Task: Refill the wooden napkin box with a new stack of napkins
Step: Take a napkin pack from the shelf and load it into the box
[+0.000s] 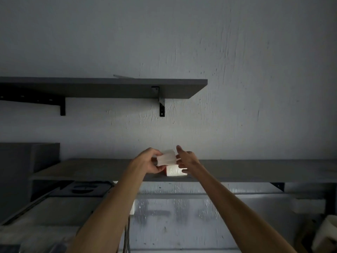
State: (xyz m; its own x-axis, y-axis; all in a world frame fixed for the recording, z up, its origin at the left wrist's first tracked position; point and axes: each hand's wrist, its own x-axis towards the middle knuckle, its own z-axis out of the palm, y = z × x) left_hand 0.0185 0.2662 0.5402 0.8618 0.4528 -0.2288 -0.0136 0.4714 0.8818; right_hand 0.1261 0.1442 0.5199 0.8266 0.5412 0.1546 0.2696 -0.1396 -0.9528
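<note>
A white stack of napkins (167, 157) is held just above the lower grey shelf (255, 170). My left hand (148, 162) grips the stack's left side. My right hand (187, 160) touches its right side with the fingers spread and the index finger raised. Under the stack a white napkin pack with a red edge (173, 171) lies on the shelf, partly hidden by both hands. The wooden napkin box is not in view.
An upper grey shelf (109, 87) on black brackets hangs on the white wall, with a thin flat object on top. A dark box (27, 161) stands at the left. Below are an appliance top (82, 189), cables and a white container (308, 206) at the right.
</note>
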